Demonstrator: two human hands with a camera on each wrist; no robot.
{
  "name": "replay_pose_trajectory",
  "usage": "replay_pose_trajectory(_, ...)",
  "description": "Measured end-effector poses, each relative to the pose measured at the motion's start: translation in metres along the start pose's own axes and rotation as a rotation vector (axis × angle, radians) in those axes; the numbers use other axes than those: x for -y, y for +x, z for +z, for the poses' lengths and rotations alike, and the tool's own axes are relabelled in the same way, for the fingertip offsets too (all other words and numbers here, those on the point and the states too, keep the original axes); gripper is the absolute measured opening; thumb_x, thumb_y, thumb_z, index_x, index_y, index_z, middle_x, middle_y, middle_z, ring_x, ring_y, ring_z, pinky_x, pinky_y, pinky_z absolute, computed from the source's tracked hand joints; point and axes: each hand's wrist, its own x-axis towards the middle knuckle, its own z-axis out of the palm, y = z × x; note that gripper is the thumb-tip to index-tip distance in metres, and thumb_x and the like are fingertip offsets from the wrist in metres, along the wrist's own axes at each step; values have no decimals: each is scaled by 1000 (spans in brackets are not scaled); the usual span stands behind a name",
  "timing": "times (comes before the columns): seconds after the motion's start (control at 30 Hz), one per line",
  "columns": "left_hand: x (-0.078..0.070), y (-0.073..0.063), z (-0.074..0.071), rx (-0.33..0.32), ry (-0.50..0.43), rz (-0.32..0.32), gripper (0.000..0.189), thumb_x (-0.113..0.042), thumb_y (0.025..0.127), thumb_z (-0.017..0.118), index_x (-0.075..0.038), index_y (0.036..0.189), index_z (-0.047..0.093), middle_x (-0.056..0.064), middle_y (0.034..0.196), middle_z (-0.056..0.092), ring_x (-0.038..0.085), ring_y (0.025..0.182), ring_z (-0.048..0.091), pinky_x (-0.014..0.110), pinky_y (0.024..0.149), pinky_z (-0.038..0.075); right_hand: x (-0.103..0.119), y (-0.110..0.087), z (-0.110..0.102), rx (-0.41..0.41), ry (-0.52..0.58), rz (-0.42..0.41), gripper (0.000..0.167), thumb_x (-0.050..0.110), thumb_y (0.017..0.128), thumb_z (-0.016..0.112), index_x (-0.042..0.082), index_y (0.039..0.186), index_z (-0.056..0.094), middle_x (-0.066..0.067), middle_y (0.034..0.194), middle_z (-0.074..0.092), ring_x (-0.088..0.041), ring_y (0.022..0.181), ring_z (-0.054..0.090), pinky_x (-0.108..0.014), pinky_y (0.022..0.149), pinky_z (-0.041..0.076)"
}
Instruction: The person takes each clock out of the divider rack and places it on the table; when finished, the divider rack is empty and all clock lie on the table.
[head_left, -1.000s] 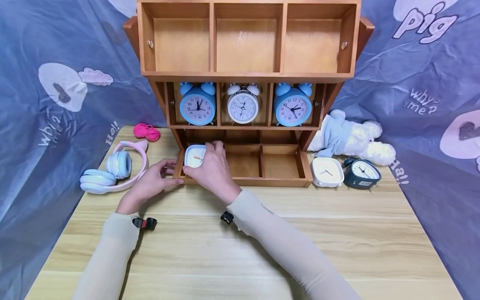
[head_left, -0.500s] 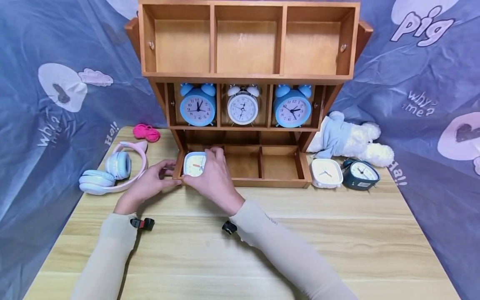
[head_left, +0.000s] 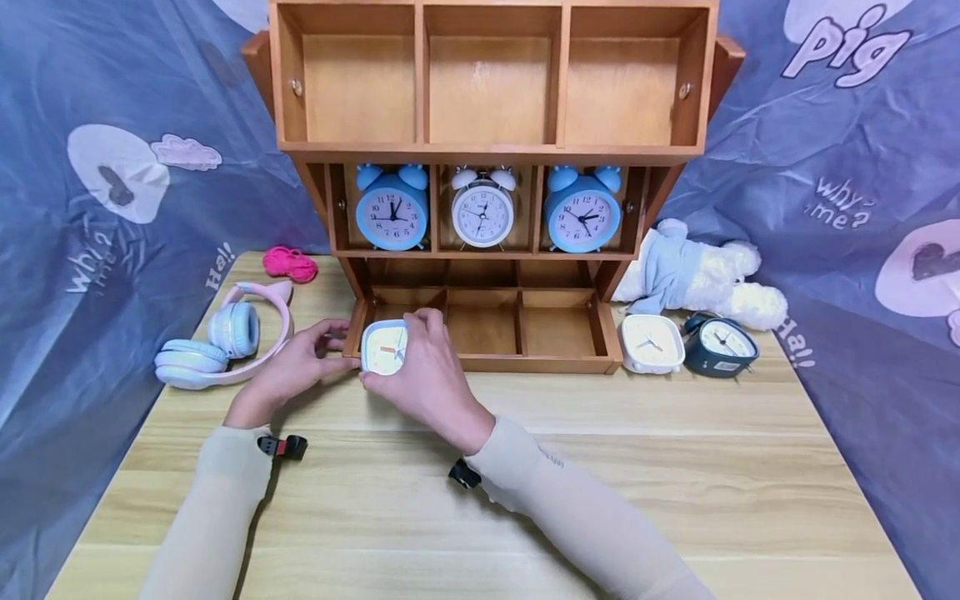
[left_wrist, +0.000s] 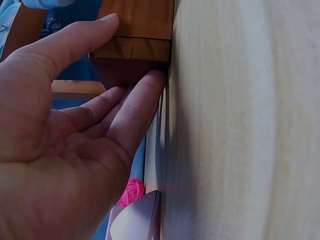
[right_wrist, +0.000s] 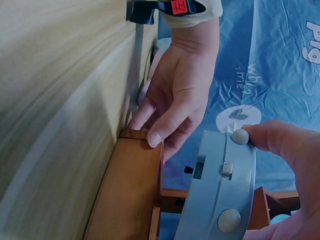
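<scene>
My right hand [head_left: 429, 377] holds a small square alarm clock [head_left: 384, 347] with a white face and pale blue case, thumb and fingers at opposite sides. In the right wrist view the clock's underside [right_wrist: 217, 185] shows round feet and a small switch. The clock is at the front of the bottom-left compartment of a wooden shelf [head_left: 540, 364], above its front board. My left hand [head_left: 303, 367] grips the shelf's lower left corner [left_wrist: 132, 55], thumb on the front board and fingers against the side.
Two blue twin-bell alarm clocks [head_left: 392, 218] and a white one [head_left: 482, 215] fill the middle row. Right of the shelf stand a white square clock [head_left: 651, 343], a dark green clock [head_left: 720, 343] and a plush toy [head_left: 697, 267]. Left are headphones [head_left: 225, 333] and pink yarn [head_left: 289, 264].
My right hand has drawn the square clock toward me, from inside the bottom-left compartment to its front edge. My left hand has stayed on the shelf corner.
</scene>
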Motion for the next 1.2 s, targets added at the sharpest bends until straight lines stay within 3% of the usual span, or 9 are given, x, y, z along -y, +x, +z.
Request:
replay_pose_trajectory(0.2,1,1,-2,-4,5,-3,76,-29,105,82,-5,167,46,23,156,64,41,143,64,54,120,48,-2,-9,0,24,-26,-12,104,43,82,98,-3,162,50,-15,161,49,-29,130,62,-41,110,60)
replay_pose_trajectory(0.4,4,1,-4,-7,4,-3,78,-28,105,83,-4,168,45,25,155,65,41,142,64,21,107,50,-4,-19,5,49,-40,-35,101,43,82,98,-3,159,52,-15,159,50,-29,130,62,-39,110,60)
replay_pose_trajectory(0.5,5,2,-4,-6,-2,2,77,-26,105,82,-3,168,45,25,155,65,41,142,64,11,100,48,-6,-24,11,59,-54,-51,98,43,82,97,-3,157,54,-15,156,51,-28,131,61,-37,110,60)
replay_pose_trajectory(0.87,4,2,-3,2,-9,-21,79,-30,103,84,-5,167,46,25,153,66,40,142,64,11,100,47,-14,-30,27,80,-127,-48,97,47,81,98,-2,154,58,-15,147,55,-28,128,62,-37,112,59)
replay_pose_trajectory(1.2,5,1,-1,2,3,-7,78,-28,104,83,-3,167,45,26,155,65,41,142,65,11,101,46,-18,-33,37,115,-162,-22,103,50,82,96,-4,158,54,-17,153,54,-29,131,62,-36,115,57)
